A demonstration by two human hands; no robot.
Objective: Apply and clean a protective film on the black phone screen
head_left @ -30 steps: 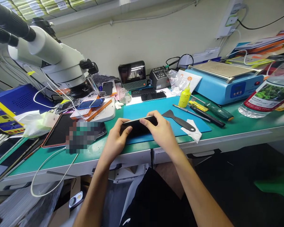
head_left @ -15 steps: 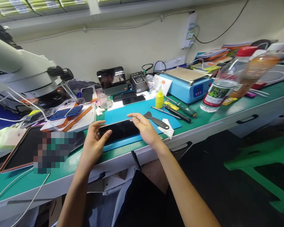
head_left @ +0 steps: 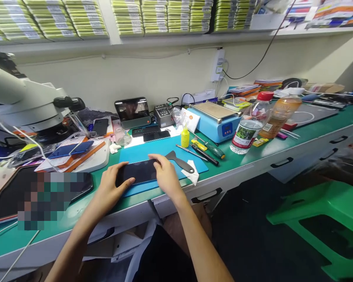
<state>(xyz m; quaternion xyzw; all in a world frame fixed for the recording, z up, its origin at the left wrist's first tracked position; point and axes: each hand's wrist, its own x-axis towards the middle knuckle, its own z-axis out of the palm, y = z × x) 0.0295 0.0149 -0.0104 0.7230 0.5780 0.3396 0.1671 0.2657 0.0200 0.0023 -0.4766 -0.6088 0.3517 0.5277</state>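
A black smartphone [head_left: 139, 172], its dark screen facing up, is held by both ends above or on the blue mat [head_left: 148, 150]; whether it rests on the mat I cannot tell. My left hand [head_left: 113, 181] grips its left end, thumb on the front edge of the screen. Around the right end closes my right hand [head_left: 167, 174], fingers at the far edge. Right of the phone lie a grey scraper [head_left: 181, 162] with a fan-shaped blade and a white tissue [head_left: 193, 176] partly under its handle. A yellow dropper bottle [head_left: 185, 138] stands on the mat's far side.
Behind the mat are a blue heating plate [head_left: 219, 129] and a grey control unit [head_left: 164, 115]. A microscope [head_left: 26, 100] stands left. Two drink bottles, one a clear bottle [head_left: 247, 131], stand right. Pens and a green screwdriver [head_left: 213, 147] lie near the mat. A green stool [head_left: 326, 211] is at right.
The camera view has tilted up, showing more of the shelf with its green packets. Both hands keep hold of the phone, in nearly the same grip.
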